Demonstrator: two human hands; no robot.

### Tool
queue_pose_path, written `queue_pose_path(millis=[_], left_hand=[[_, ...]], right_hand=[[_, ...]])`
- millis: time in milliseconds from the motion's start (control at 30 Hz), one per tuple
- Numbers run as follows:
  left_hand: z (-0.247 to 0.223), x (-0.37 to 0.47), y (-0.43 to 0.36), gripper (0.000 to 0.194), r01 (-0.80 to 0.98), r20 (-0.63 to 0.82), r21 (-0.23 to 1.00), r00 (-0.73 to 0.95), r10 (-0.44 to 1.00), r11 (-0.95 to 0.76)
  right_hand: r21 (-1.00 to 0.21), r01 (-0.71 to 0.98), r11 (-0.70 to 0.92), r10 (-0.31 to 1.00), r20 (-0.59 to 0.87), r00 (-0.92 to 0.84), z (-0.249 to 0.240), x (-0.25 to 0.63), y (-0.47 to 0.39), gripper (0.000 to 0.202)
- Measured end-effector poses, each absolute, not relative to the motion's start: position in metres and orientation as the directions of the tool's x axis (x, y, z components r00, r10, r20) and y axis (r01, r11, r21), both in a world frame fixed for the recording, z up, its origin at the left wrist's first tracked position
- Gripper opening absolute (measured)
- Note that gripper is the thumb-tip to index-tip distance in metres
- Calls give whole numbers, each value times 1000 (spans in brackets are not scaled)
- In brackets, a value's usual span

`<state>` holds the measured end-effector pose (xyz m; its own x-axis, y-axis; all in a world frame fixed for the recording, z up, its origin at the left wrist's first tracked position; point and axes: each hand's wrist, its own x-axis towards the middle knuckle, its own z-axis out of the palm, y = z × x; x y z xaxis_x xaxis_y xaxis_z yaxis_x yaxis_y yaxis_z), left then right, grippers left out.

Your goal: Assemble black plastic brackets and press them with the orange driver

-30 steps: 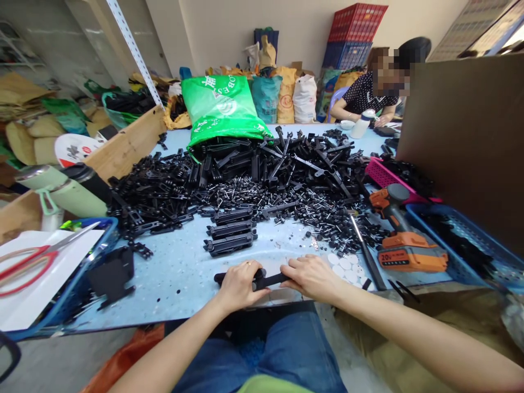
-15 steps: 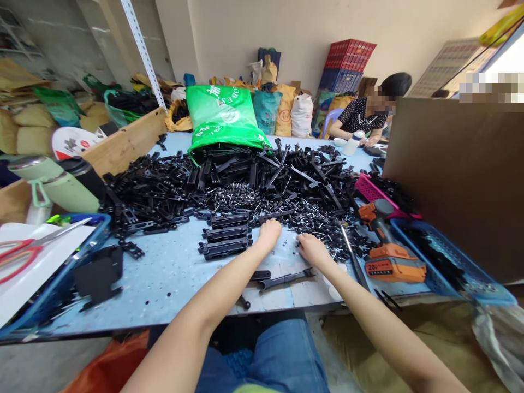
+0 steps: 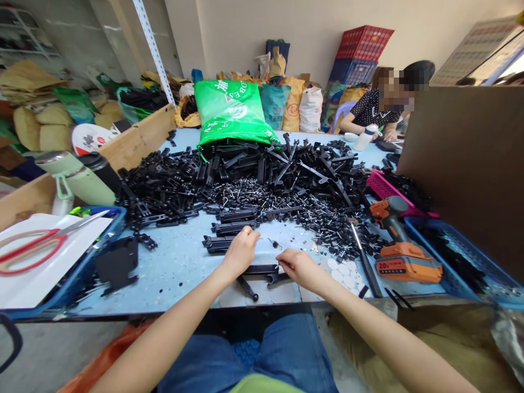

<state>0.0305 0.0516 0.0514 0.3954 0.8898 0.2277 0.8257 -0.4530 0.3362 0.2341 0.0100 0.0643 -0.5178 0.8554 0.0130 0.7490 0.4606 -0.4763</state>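
My left hand point(image 3: 240, 250) is closed in a pinch beside a row of long black plastic parts point(image 3: 216, 244); a thin bright sliver, perhaps a screw, shows at its fingertips. To the right, my right hand point(image 3: 301, 268) pinches something small and pale that I cannot make out. Its fingertips are just over the end of a black plastic bar point(image 3: 262, 269) lying near the table's front edge. A black arm with a ball end point(image 3: 248, 287) lies beside that bar. Between the hands, a small black-headed screw point(image 3: 274, 243) rests on the blue table.
Heaped screws point(image 3: 327, 232) and black plastic parts point(image 3: 159, 180) cover the table's back half. At right are a hammer point(image 3: 364, 262), an orange cordless drill point(image 3: 391, 251) and a blue basket point(image 3: 446, 262). Scissors point(image 3: 53, 240) lie at left. Another person point(image 3: 368, 112) sits across.
My left hand has drawn back from the screw heap, toward me and left. My right hand has come nearer the front edge, over the black bar. The view has shifted slightly.
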Motion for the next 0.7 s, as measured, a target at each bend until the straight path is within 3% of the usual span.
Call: queue_pose_path(millis=[100,167,300,433,567,700], left_hand=[[60,-9,30,26,793,210,451,351,913,-409],[61,-29,16,26,801,134,460,365,921,-384],[58,-39,-2,28,853,11,369,392,920,-368],[58,-24,-2,30,901,7,213,386,923,-378],[50,-17,-4,27,884,87,200,413,907,-422],[28,-20,-16,23,791,368,322,402,838,-521]], right_hand=[[-301,774,557,791,-89,-605,63,226,4,22],[-258,779,572,777,-134,-615,59,222,1,23],[-298,791,535,808,-93,-581,49,222,-1,24],[-332,786,521,825,-38,-563,46,226,-3,25],[-335,782,525,827,-15,-562,47,226,-6,26],[-409,734,543,816,47,-577,41,231,-8,29]])
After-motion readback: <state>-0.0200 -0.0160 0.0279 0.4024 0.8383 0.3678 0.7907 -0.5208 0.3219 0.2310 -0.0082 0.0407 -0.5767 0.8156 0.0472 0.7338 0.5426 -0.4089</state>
